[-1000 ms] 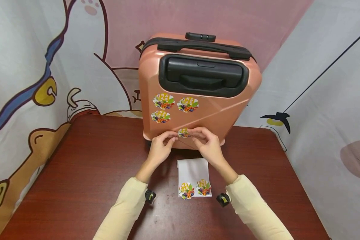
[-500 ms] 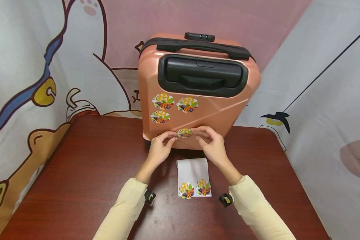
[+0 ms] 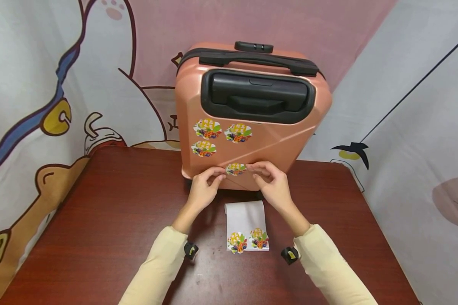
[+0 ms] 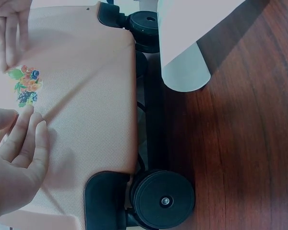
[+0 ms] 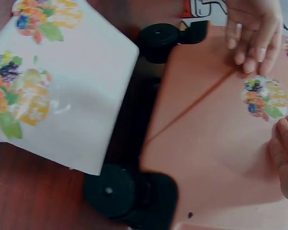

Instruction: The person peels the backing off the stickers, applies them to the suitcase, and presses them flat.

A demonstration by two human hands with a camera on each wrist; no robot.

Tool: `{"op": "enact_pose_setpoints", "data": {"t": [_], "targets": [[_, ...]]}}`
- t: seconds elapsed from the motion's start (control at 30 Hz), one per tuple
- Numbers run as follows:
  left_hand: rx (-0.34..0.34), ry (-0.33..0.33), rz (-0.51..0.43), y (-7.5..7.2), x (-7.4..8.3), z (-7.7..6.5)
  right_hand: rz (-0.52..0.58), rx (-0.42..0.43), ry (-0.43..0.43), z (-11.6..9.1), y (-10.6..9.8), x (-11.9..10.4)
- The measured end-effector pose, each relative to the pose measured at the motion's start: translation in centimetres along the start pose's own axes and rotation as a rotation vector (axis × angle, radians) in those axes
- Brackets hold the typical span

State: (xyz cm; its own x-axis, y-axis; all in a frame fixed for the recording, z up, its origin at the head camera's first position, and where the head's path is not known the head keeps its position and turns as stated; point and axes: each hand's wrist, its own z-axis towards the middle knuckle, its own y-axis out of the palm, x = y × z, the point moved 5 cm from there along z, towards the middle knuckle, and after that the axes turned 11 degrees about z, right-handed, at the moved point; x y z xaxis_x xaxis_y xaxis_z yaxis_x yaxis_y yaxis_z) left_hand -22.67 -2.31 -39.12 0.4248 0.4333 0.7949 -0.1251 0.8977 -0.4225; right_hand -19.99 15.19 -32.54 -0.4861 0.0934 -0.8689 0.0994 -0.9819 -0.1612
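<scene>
A pink hard-shell suitcase [image 3: 278,146] stands on the table, its front facing me. Low on this front lies a round fruit-print sticker [image 3: 235,169], flat against the shell in both wrist views. The fingertips of my left hand [image 3: 203,187] touch the sticker's left edge, fingers extended in the left wrist view. On the other side, my right hand [image 3: 275,186] has its fingertips right by the sticker's right edge, with the fingers loosely bent. Higher up, three matching stickers [image 3: 238,133] are on the suitcase, two in a row and one below at left.
Below the suitcase, a white backing sheet [image 3: 245,216] lies on the brown table [image 3: 137,220], its far end curled, with two stickers [image 3: 258,238] near its front edge. Black wheels [image 4: 163,199] are at the suitcase's base. A cartoon-print cloth [image 3: 385,84] hangs behind.
My right hand has slid to the right along the sticker to its right edge, uncovering more of the print. The left hand stays in place.
</scene>
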Motion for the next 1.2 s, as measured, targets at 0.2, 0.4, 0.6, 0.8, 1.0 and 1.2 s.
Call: {"op": "enact_pose_setpoints", "data": {"t": [0.2,0.4,0.6,0.8,1.0,1.2], "targets": [[0.003,-0.002,-0.007,0.0,0.0,0.0,-0.016,-0.01,0.035,-0.3,0.1,0.4],[0.005,0.006,0.002,0.1,0.1,0.1,-0.002,0.004,0.041,-0.4,-0.3,1.9],[0.006,0.011,0.003,-0.1,0.2,0.1,0.023,0.006,0.052,-0.1,-0.6,2.7],[-0.001,0.01,0.007,-0.1,0.2,0.1,0.014,-0.027,0.086,-0.4,0.0,1.3],[0.001,0.01,0.019,-0.1,0.1,0.1,0.002,-0.011,0.076,0.0,0.0,0.5],[-0.001,0.014,0.037,-0.1,0.1,0.1,-0.001,-0.004,0.043,0.1,-0.6,0.1]]}}
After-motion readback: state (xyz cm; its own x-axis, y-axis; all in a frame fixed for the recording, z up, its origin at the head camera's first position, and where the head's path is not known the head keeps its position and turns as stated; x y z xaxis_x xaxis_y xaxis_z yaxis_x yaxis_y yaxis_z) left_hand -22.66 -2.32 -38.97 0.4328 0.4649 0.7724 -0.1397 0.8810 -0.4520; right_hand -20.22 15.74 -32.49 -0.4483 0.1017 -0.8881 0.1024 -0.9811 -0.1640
